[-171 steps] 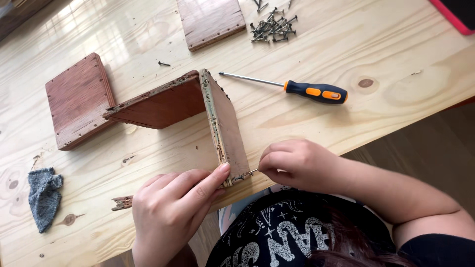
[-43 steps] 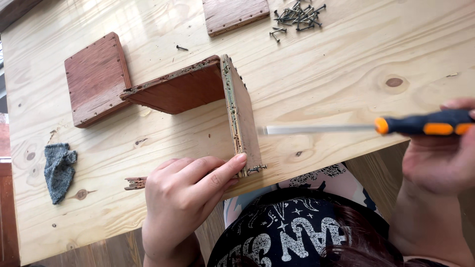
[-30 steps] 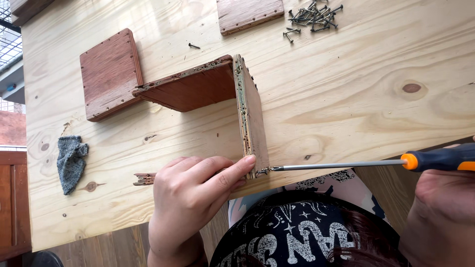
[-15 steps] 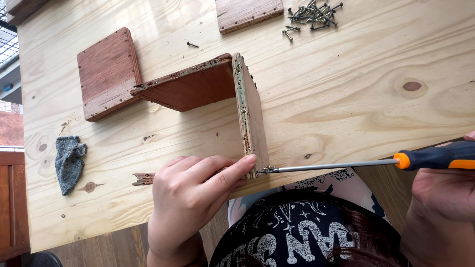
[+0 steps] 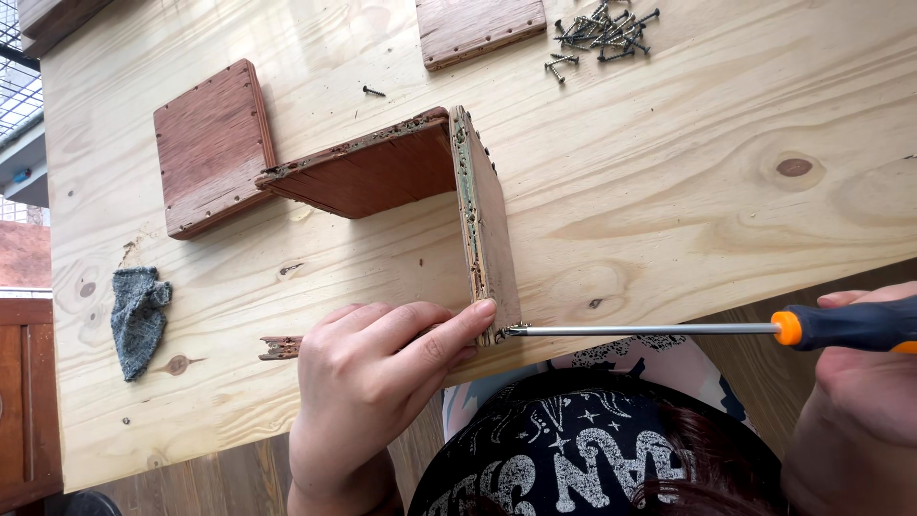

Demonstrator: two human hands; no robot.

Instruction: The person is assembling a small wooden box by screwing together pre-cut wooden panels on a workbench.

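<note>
At table edge: left hand (image 5: pixel 377 368) still pressing panel (image 5: pixel 487 229); right hand (image 5: pixel 860 382) clamped on screwdriver (image 5: pixel 707 330), tip unmoved.

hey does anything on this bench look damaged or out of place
Yes. The joined wooden panels have ragged, chipped edges along the corner seam. A broken wood splinter lies beside the left hand, and one stray screw sits apart from the pile.

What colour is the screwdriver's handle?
Black with an orange collar, on the screwdriver; head view.
</note>
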